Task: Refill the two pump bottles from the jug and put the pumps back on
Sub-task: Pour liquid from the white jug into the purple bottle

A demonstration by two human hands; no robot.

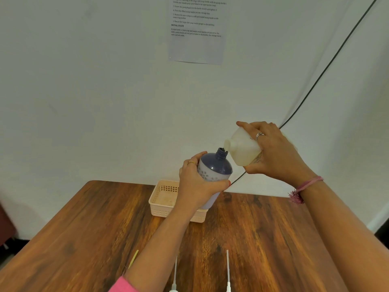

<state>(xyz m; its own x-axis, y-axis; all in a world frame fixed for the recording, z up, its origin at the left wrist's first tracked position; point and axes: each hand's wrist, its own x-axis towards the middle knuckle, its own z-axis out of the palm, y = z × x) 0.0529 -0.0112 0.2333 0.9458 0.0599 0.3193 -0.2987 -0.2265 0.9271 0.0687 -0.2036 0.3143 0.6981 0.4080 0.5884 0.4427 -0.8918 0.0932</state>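
Note:
My left hand (199,186) grips a purple pump bottle (214,167) with a dotted white label, held up above the table with its open threaded neck tilted to the right. My right hand (275,152) grips a cream jug (244,147), tipped so its mouth meets the bottle's neck. Two white pump dip tubes (175,270) (227,268) lie on the table near its front edge, their heads cut off by the frame. A second bottle is not in view.
A cream plastic basket (163,199) sits on the wooden table (94,228) behind my left hand. A thin yellow stick (133,258) lies front left. A black cable (315,81) runs down the wall, and a printed sheet (196,30) hangs above.

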